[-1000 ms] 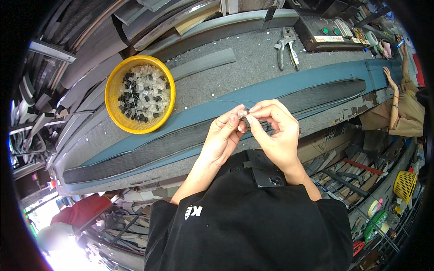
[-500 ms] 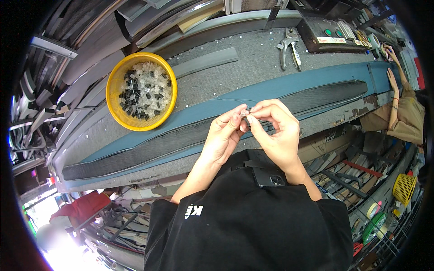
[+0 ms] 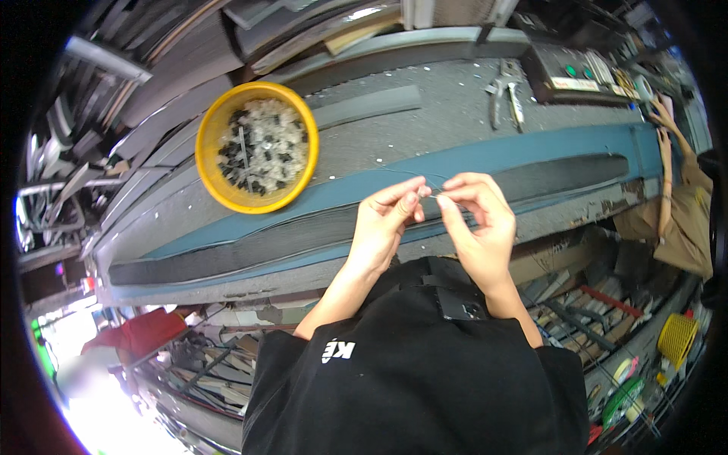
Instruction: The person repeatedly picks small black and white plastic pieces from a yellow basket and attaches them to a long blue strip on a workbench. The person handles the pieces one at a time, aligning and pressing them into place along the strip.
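Note:
Above the bench my left hand (image 3: 385, 220) is closed in a pinch at its fingertips; what it grips is too small and blurred to name. Just to its right, with a narrow gap between, my right hand (image 3: 481, 224) pinches the thin cord (image 3: 436, 182) between thumb and fingers. A loop of that cord trails over the blue strip behind my fingers. Under both hands runs a long black mesh band (image 3: 303, 239) on the blue strip (image 3: 356, 182). Left of them stands a yellow plastic basket (image 3: 203, 152) holding small clear and black pieces.
Pliers (image 3: 508, 98) lie on the grey bench (image 3: 447, 106) near a dark control box (image 3: 546, 83) with green buttons. A flat grey strip (image 3: 371, 106) lies behind the basket. At far right a co-worker's hands (image 3: 663, 125) rest by the strip's end. Racks of long pieces stand below.
My hands have moved slightly apart, opening a narrow gap between the fingertips. The whole view has shifted, with the basket and bench appearing further right. The co-worker's arms have moved slightly.

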Motion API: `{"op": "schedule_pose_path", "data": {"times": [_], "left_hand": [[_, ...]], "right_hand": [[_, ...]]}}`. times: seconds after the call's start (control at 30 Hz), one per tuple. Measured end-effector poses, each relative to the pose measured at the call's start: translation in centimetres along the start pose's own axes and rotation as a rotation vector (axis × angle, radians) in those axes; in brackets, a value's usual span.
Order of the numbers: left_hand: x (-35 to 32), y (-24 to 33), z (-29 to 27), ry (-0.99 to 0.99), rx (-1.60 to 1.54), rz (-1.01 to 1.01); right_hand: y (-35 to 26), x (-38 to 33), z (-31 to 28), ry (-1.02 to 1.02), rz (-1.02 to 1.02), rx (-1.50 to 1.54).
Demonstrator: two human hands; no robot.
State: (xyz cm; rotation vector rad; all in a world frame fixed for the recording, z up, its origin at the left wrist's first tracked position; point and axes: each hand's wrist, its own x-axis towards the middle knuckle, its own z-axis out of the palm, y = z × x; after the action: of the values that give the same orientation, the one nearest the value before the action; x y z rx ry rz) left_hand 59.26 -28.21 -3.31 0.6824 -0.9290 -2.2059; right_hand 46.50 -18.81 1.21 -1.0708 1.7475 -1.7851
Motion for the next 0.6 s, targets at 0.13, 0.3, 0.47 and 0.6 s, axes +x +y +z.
{"op": "schedule_pose_path", "data": {"times": [0.13, 0.3, 0.47, 0.6], "left_hand": [[3.1, 6.4, -5.4, 0.594, 1.045, 0.917], [4.7, 10.6, -11.7, 0.879, 1.61, 0.798], [6.1, 9.5, -13.4, 0.83, 1.707, 0.53], [6.7, 8.7, -14.2, 0.83, 1.73, 0.557]], "right_hand": [[0.0, -0.1, -0.4, 0.017, -0.001, -0.01], [0.4, 0.3, -0.8, 0.013, 0.012, 0.001], [0.2, 0.2, -1.0, 0.01, -0.024, -0.035], [0.2, 0.2, -1.3, 0.025, -0.004, -0.032]]}}
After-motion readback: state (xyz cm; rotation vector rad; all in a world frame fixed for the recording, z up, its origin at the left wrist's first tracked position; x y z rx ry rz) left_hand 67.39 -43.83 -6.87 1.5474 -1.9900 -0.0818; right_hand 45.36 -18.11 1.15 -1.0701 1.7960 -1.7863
